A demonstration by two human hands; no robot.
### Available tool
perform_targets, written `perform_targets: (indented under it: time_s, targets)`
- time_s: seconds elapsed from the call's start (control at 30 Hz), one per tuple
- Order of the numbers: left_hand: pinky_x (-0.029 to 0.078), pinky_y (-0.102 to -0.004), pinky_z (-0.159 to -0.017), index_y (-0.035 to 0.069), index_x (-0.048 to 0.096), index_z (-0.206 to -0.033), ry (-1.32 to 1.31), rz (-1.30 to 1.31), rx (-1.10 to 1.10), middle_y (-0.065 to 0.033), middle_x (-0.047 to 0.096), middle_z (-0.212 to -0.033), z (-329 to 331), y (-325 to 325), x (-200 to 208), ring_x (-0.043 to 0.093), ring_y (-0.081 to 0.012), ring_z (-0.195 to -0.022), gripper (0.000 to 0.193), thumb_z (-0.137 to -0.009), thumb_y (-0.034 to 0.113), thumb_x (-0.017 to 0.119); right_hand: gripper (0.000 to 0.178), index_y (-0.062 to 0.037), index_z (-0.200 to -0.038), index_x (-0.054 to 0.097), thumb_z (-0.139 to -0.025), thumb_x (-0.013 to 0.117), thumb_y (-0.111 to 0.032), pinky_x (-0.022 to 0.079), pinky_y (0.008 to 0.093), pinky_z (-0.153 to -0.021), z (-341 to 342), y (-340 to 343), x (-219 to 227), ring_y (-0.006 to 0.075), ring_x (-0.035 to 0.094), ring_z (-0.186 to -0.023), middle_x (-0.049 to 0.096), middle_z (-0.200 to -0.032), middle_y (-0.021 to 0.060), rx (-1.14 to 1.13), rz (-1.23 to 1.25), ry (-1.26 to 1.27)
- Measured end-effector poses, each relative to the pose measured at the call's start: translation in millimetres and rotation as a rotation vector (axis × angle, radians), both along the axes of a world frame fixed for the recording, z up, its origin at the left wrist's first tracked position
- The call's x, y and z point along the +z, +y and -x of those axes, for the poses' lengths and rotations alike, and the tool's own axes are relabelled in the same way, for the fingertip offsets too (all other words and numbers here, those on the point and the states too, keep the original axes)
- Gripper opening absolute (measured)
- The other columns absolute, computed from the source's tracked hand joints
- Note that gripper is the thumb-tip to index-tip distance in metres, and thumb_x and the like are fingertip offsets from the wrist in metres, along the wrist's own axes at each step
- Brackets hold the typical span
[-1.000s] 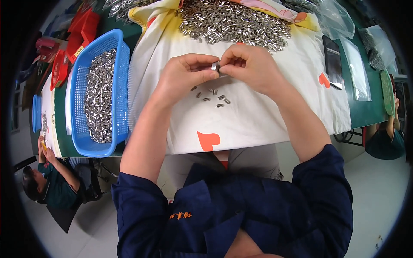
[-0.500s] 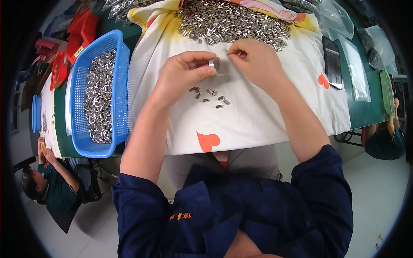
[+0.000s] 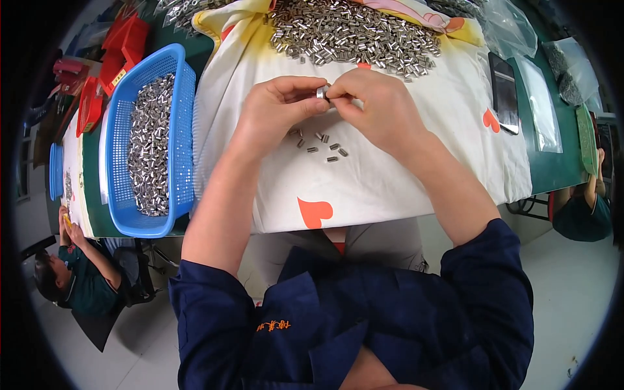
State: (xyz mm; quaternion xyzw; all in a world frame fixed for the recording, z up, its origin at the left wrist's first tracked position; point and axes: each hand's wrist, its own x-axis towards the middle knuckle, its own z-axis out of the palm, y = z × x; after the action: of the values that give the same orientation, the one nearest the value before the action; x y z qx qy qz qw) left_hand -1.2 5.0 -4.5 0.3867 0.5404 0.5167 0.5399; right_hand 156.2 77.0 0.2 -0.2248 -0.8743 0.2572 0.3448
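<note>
Between its thumb and fingers, my left hand [image 3: 276, 107] pinches a small round silvery metal piece [image 3: 322, 93] above the white cloth. My right hand [image 3: 383, 107] is closed in a pinch, its fingertips right against that round piece; whatever they may hold is hidden. Below the hands, several short metal cylinders [image 3: 333, 158] lie loose on the cloth [image 3: 403, 195]. Beyond the hands spreads a large heap of similar metal cylinders [image 3: 354, 36].
At left stands a blue plastic basket [image 3: 182, 143] holding many metal cylinders. Red bins [image 3: 120, 55] sit behind it. A phone [image 3: 503, 91] and clear plastic bags [image 3: 539, 107] lie at right. Other people sit at the far left and far right.
My right hand has moved left and slightly nearer to me, from apart to touching the round metal piece. My left hand stays almost in place with its grip.
</note>
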Motion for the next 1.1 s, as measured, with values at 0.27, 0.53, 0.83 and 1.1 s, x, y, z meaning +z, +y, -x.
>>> perform_targets:
  time_s: [0.27, 0.53, 0.83, 1.1]
  targets:
    - [0.047, -0.0199, -0.069, -0.003, 0.057, -0.099, 0.041, 0.017, -0.074, -0.0071, 0.062, -0.085, 3, -2, -2, 0.058, -0.0105, -0.077, 0.028, -0.072, 0.0, 0.064, 0.014, -0.0045, -0.081, 0.06, -0.07, 0.06, -0.013, 0.046, 0.0282, -0.059, -8, 13, 11, 0.0197, 0.059, -0.065, 0.061, -0.071, 0.0086, 0.053, 0.431, -0.142]
    - [0.046, -0.0193, -0.069, -0.003, 0.057, -0.099, 0.068, 0.011, -0.111, -0.0056, 0.061, -0.085, 1, -1, -1, 0.058, -0.0092, -0.078, 0.028, -0.072, -0.001, 0.063, 0.01, -0.0058, -0.08, 0.06, -0.072, 0.055, -0.01, 0.045, 0.0352, -0.062, -30, 47, 7, 0.0269, 0.057, -0.069, 0.059, -0.072, 0.011, -0.287, -0.008, -0.363]
    - [0.046, -0.0189, -0.068, -0.001, 0.058, -0.099, 0.078, 0.017, -0.075, -0.004, 0.061, -0.085, 2, -2, 1, 0.057, -0.008, -0.077, 0.026, -0.073, 0.001, 0.062, 0.008, -0.0022, -0.076, 0.059, -0.074, 0.053, -0.007, 0.044, 0.0366, -0.068, -18, 31, -4, 0.0272, 0.056, -0.077, 0.057, -0.078, 0.0134, -0.166, -0.033, -0.402]
    - [0.046, -0.022, -0.074, -0.001, 0.055, -0.103, 0.03, 0.03, -0.07, -0.0069, 0.06, -0.095, 5, 0, -1, 0.057, -0.0104, -0.081, 0.03, -0.073, -0.003, 0.059, 0.009, -0.0017, -0.081, 0.057, -0.075, 0.052, -0.006, 0.044, 0.0331, -0.064, -16, 22, 9, 0.0238, 0.056, -0.072, 0.057, -0.078, 0.0094, -0.163, 0.058, -0.275]
